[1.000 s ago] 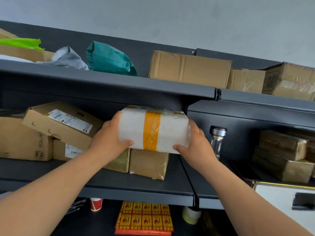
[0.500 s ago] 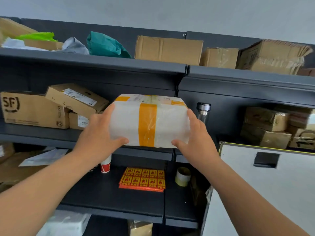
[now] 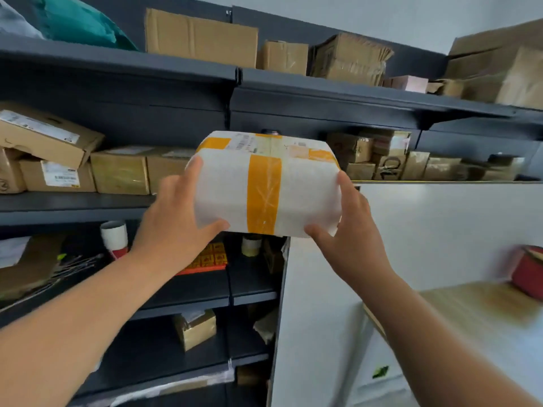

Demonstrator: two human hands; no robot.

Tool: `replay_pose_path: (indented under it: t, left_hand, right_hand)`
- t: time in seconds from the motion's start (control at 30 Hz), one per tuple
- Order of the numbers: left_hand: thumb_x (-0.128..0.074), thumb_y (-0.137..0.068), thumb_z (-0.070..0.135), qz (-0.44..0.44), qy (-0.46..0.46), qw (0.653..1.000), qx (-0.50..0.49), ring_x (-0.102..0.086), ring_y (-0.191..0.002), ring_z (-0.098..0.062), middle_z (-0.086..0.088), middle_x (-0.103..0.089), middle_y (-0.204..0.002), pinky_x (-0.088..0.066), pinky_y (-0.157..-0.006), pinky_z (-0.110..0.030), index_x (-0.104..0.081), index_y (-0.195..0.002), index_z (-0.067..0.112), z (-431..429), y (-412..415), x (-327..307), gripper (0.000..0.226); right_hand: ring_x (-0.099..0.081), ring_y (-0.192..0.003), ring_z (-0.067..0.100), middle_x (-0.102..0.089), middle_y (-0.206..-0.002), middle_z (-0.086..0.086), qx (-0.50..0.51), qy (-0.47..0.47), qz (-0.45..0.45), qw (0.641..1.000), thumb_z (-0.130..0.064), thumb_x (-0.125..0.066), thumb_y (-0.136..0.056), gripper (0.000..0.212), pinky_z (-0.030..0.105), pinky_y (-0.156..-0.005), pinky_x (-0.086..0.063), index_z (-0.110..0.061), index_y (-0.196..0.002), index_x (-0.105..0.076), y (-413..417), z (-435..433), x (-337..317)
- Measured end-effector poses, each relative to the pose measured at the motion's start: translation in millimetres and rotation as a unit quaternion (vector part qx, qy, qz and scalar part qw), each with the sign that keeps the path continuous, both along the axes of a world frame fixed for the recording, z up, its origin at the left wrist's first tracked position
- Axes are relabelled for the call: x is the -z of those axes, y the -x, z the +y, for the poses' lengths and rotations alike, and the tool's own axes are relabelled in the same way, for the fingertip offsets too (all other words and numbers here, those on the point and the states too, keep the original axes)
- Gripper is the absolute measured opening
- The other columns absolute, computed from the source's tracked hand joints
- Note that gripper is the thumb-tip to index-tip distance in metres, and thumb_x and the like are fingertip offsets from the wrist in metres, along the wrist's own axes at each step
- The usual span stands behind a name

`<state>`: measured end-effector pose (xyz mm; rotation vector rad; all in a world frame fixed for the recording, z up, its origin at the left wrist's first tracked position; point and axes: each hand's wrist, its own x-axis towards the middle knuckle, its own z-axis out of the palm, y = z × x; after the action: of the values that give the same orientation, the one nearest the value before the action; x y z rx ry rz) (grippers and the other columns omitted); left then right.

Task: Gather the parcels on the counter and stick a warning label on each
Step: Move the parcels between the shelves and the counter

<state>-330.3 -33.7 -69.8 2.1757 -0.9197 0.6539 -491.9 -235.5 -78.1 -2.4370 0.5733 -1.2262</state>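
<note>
A white parcel (image 3: 264,186) with orange tape bands hangs in the air in front of the dark shelving. My left hand (image 3: 173,221) grips its left end, thumb under the bottom edge. My right hand (image 3: 349,227) grips its right end the same way. A sheet of orange and yellow warning labels (image 3: 210,261) lies on a lower shelf, partly hidden behind my left wrist. A wooden counter top (image 3: 482,306) shows at the lower right.
Brown cardboard boxes (image 3: 120,171) fill the middle and top shelves (image 3: 117,60). A red and white paper cup (image 3: 115,239) and a tape roll (image 3: 251,245) stand on the lower shelf. A white cabinet (image 3: 440,230) rises at the right, a red object (image 3: 529,271) on the counter.
Both hands pulled the white parcel off the middle shelf and carried it out and rightward; the view has swung right, bringing the white cabinet and counter into sight.
</note>
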Motion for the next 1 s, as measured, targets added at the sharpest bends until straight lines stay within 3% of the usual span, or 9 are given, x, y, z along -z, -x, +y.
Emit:
replay_pose_path:
  t: [0.2, 0.33, 0.43, 0.63, 0.77, 1.0]
  left_hand:
    - [-0.075, -0.069, 0.048, 0.031, -0.048, 0.994, 0.089, -0.048, -0.094, -0.024, -0.006, -0.034, -0.128, -0.039, -0.069, -0.035, -0.003, -0.139, 0.046, -29.5, 50.3, 27.8, 0.1]
    - [-0.074, -0.066, 0.053, 0.053, -0.083, 0.984, 0.15, -0.041, -0.086, -0.015, 0.0, -0.034, -0.12, -0.038, -0.067, -0.032, -0.003, -0.138, 0.048, -60.7, 80.5, 50.5, 0.101]
    - [-0.073, -0.064, 0.056, 0.079, -0.118, 0.97, 0.198, -0.042, -0.084, -0.016, 0.004, -0.032, -0.111, -0.04, -0.064, -0.032, 0.0, -0.136, 0.05, -93.3, 100.5, 68.9, 0.103]
    - [-0.073, -0.064, 0.056, 0.113, -0.185, 0.945, 0.244, -0.052, -0.098, -0.028, -0.004, -0.037, -0.122, -0.04, -0.072, -0.033, -0.001, -0.137, 0.049, -180.2, 126.0, 94.2, 0.103]
    - [-0.073, -0.064, 0.054, 0.116, -0.218, 0.931, 0.27, -0.053, -0.103, -0.035, -0.006, -0.037, -0.122, -0.039, -0.075, -0.034, 0.0, -0.135, 0.048, -269.4, 145.7, 115.3, 0.102]
    - [-0.073, -0.067, 0.049, 0.142, -0.257, 0.908, 0.299, -0.053, -0.103, -0.03, -0.006, -0.035, -0.127, -0.038, -0.074, -0.031, 0.001, -0.139, 0.045, -455.7, 187.3, 164.4, 0.104]
  right_hand:
    - [-0.047, -0.12, 0.02, -0.032, -0.145, -0.002, 0.087, -0.041, 0.047, 0.994, -0.035, -0.076, -0.075, 0.097, 0.028, -0.083, -0.037, -0.04, -0.144, -0.008, 88.7, -3.5, 33.7]
    - [-0.044, -0.122, 0.021, -0.033, -0.144, 0.002, 0.116, -0.116, 0.069, 0.984, -0.032, -0.079, -0.071, 0.099, 0.031, -0.091, -0.039, -0.039, -0.145, -0.012, 142.2, -16.1, 60.7]
    - [-0.044, -0.123, 0.021, -0.034, -0.144, 0.002, 0.14, -0.157, 0.095, 0.973, -0.031, -0.079, -0.07, 0.099, 0.03, -0.09, -0.039, -0.037, -0.145, -0.015, 175.0, -32.1, 78.0]
    - [-0.04, -0.128, 0.021, -0.038, -0.144, 0.004, 0.198, -0.2, 0.122, 0.952, -0.031, -0.081, -0.07, 0.102, 0.026, -0.09, -0.033, -0.031, -0.148, -0.017, 214.1, -86.2, 106.8]
    - [-0.04, -0.129, 0.021, -0.038, -0.146, 0.001, 0.241, -0.206, 0.124, 0.94, -0.034, -0.081, -0.069, 0.102, 0.034, -0.098, -0.038, -0.031, -0.148, -0.017, 240.7, -154.4, 133.3]
    - [-0.039, -0.129, 0.019, -0.038, -0.144, 0.002, 0.286, -0.237, 0.114, 0.921, -0.031, -0.08, -0.07, 0.101, 0.03, -0.097, -0.036, -0.031, -0.148, -0.017, 283.4, -314.8, 181.0]
